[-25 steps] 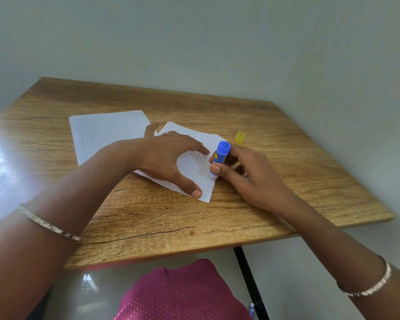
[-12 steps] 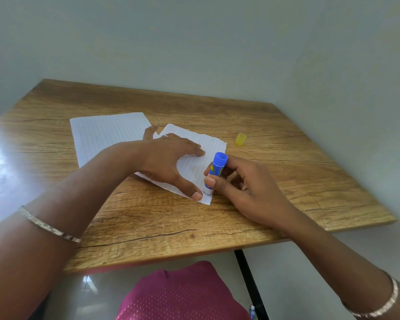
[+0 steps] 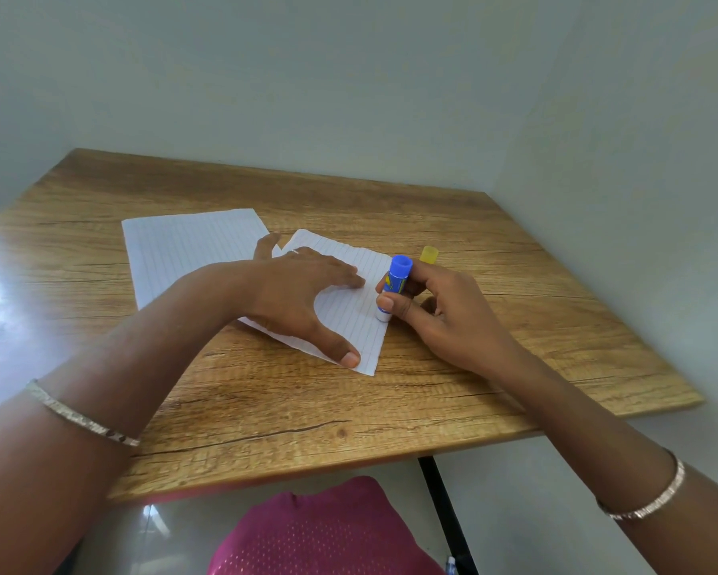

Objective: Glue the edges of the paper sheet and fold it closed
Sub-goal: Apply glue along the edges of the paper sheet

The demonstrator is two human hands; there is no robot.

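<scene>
Head: paper sheet (image 3: 346,315) white, lined (lying flat).

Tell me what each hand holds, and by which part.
The right hand grips the glue stick round its middle. The left hand holds nothing; it presses flat on the paper.

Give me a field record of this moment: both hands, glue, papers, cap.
left hand: flat, pressing small sheet
right hand: grips glue stick
glue stick: upright, tip down on small sheet's right edge
cap: yellow, off, on table behind right hand
large sheet: on table, left of small sheet
</scene>
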